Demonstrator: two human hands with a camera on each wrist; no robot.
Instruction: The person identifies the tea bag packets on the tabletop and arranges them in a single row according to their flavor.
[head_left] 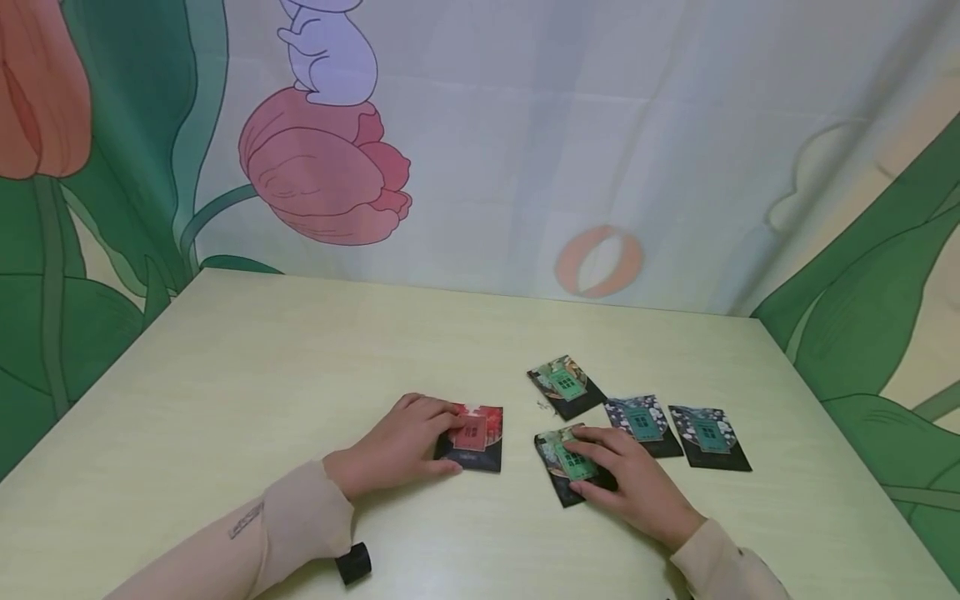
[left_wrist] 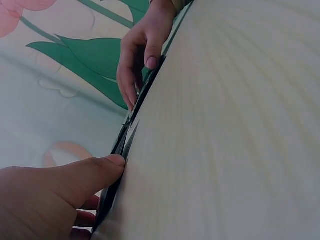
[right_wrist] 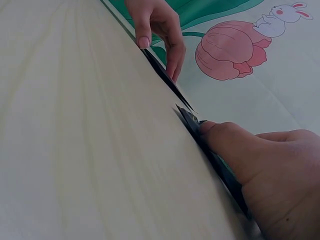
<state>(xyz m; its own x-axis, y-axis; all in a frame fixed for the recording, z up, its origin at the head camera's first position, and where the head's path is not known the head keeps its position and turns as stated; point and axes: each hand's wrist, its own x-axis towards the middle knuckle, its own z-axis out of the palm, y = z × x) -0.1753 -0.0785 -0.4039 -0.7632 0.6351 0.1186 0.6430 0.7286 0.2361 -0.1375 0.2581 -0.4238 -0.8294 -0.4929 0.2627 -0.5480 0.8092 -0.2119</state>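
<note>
In the head view my left hand (head_left: 408, 437) holds a flat packet (head_left: 491, 454) with a red floral top and black base. Its fingers lie over the packet's left part, the thumb at the near left corner. My right hand (head_left: 630, 479) grips a second flat packet (head_left: 551, 467), green-labelled and black at the base, with fingers over the top and thumb at the near side. Both packets lie on the table, partly covered by the hands. From the left wrist, the thumb of my left hand (left_wrist: 65, 190) meets a dark packet edge. In the right wrist view, my right hand (right_wrist: 270, 170) has its thumb on its packet.
Another green-labelled packet (head_left: 566, 387) lies behind my right hand. Two blue-flowered packets (head_left: 643, 423) sit side by side to the right. A small black object (head_left: 354, 563) shows beside my left sleeve. A printed curtain (head_left: 480, 167) hangs behind the pale table (head_left: 262, 358).
</note>
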